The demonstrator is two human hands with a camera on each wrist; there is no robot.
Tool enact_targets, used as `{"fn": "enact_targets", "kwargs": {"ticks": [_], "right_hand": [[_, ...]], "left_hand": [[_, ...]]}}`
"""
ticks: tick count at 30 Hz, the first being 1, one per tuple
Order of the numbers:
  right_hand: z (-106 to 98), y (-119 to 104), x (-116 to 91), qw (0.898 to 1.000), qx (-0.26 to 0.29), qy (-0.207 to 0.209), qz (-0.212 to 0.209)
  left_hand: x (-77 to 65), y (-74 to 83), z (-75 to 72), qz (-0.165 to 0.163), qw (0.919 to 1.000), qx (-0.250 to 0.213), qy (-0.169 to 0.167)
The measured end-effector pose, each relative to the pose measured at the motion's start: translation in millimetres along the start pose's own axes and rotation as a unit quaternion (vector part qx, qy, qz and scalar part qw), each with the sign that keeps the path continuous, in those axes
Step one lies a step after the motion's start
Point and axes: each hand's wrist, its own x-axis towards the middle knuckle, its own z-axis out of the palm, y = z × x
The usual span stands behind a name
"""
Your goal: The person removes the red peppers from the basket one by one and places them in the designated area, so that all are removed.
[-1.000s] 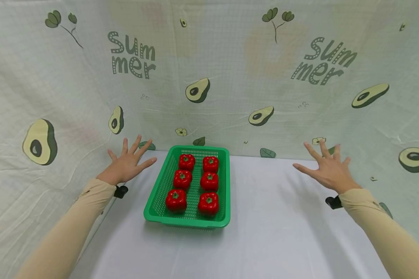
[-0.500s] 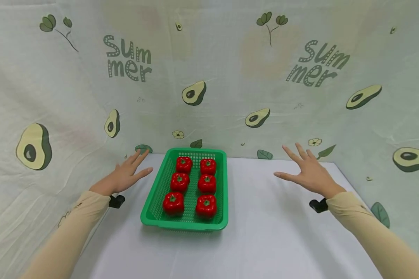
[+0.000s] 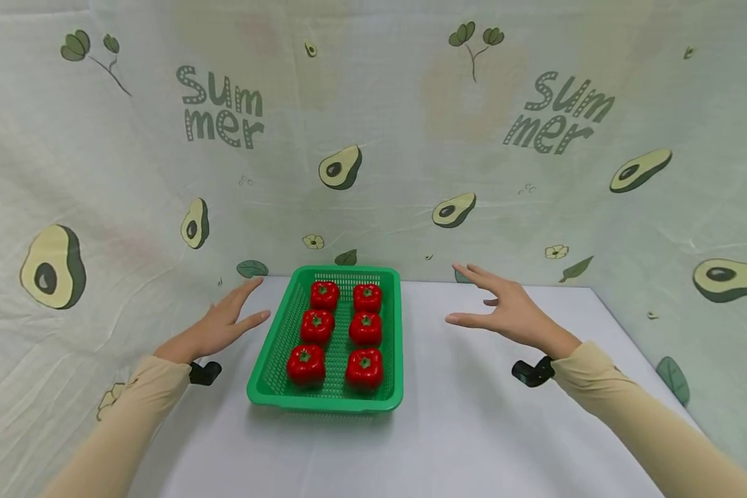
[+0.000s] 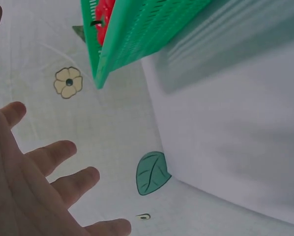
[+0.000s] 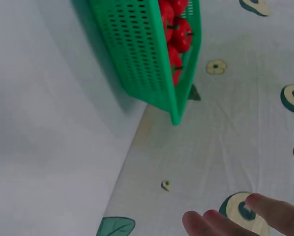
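A green plastic basket (image 3: 263, 360) with slotted walls stands on the white table, holding several red bell peppers (image 3: 365, 329) in two columns. My left hand (image 3: 219, 324) hovers just left of the basket, fingers extended and thumb apart, holding nothing. In the left wrist view its spread fingers (image 4: 78, 184) show below the basket's corner. My right hand (image 3: 512, 311) is raised to the right of the basket, thumb and fingers stretched toward it with a gap between. The right wrist view shows only some fingertips (image 5: 275, 209), apart from the basket (image 5: 132, 54).
Behind the white table (image 3: 460, 429) hangs a pale cloth (image 3: 398, 124) printed with avocados, leaves and "summer" lettering. It also runs along the left and right sides. A black strap with a camera (image 3: 532, 372) sits on each wrist.
My right hand has moved left toward the basket and turned, its fingers drawing closer together. My left hand has turned its palm toward the basket. The whole scene has shifted slightly left.
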Motion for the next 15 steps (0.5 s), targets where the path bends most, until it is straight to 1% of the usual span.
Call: {"fn": "enact_targets", "kwargs": {"ticks": [3,8,11,15], "right_hand": [[4.3,-9.0,1.2,1.0,0.027,-0.003,-0.009],[9.6,-20.1,3.7,0.998,0.06,-0.008,-0.009],[14.0,-25.3,6.4,0.997,0.077,-0.013,-0.011],[21.7,-32.1,9.7,0.994,0.107,-0.02,-0.011]], "left_hand": [[-4.6,-2.3,4.2,0.003,0.9996,-0.027,-0.001],[-9.3,-2.6,9.9,0.014,0.9984,-0.055,0.003],[-12.6,-1.3,12.3,0.01,0.9977,-0.067,0.001],[-18.8,-2.8,15.5,-0.008,0.9971,-0.075,-0.009]]}}
